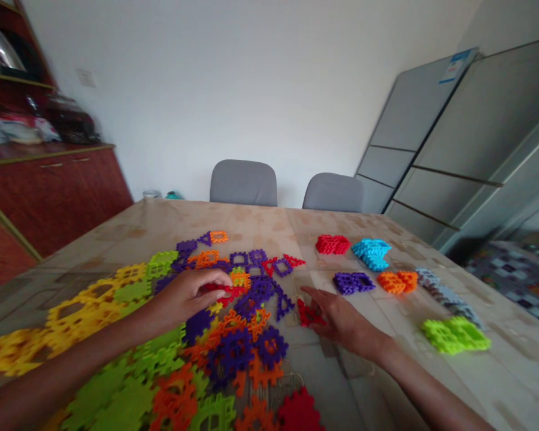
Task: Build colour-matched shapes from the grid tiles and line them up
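Observation:
My left hand (197, 294) reaches into a loose heap of notched plastic building pieces, its thumb and fingers curled on a red building piece (234, 294). Just beyond those fingertips lies a small orange and green piece (239, 278). My right hand (341, 317) is right of the heap, low over the table, with its fingers closed on red building pieces (309, 314); the palm hides part of them. Between the hands lie purple pieces, among them a purple triangle (282, 301). Two more red triangles (293, 260) rest at the heap's far edge.
Sorted stacks stand at the right: red (332, 244), light blue (372, 254), purple (353, 282), orange (397, 281), grey (449, 298) and lime green (456, 335). Yellow pieces (85, 305) spread along the left. Two grey chairs (243, 182) stand behind the table (296, 224).

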`<state>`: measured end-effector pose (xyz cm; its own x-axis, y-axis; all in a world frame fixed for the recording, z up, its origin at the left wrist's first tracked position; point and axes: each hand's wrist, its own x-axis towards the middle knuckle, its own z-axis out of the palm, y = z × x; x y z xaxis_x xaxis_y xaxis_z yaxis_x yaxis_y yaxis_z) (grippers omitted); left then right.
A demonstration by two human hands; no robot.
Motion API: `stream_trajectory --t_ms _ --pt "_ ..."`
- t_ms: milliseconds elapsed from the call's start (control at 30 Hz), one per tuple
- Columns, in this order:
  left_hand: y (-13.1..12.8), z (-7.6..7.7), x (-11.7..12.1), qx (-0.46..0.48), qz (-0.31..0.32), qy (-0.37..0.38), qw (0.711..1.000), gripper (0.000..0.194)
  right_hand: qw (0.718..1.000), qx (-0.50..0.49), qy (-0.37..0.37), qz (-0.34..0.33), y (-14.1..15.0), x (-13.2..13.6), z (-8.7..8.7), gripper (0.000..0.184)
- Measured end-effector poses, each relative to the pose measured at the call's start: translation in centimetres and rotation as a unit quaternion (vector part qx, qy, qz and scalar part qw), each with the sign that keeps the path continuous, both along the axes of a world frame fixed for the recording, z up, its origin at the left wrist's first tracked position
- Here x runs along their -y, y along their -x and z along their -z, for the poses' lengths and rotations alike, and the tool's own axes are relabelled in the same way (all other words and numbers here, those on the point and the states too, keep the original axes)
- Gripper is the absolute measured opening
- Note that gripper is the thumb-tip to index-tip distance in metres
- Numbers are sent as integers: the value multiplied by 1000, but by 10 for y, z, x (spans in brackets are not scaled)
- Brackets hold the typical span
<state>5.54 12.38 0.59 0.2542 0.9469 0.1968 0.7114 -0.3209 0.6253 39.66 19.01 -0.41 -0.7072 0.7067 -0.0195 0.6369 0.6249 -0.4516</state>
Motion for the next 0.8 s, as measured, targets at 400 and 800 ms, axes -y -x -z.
stream_trajectory --t_ms 400,800 --pt "-133 -12 -45 -21 249 23 968 25 991 -99 -10 87 -27 -15 -10 50" --pt "-101 5 -60 -115 141 -27 983 34 996 -28 48 67 -21 6 -5 67"
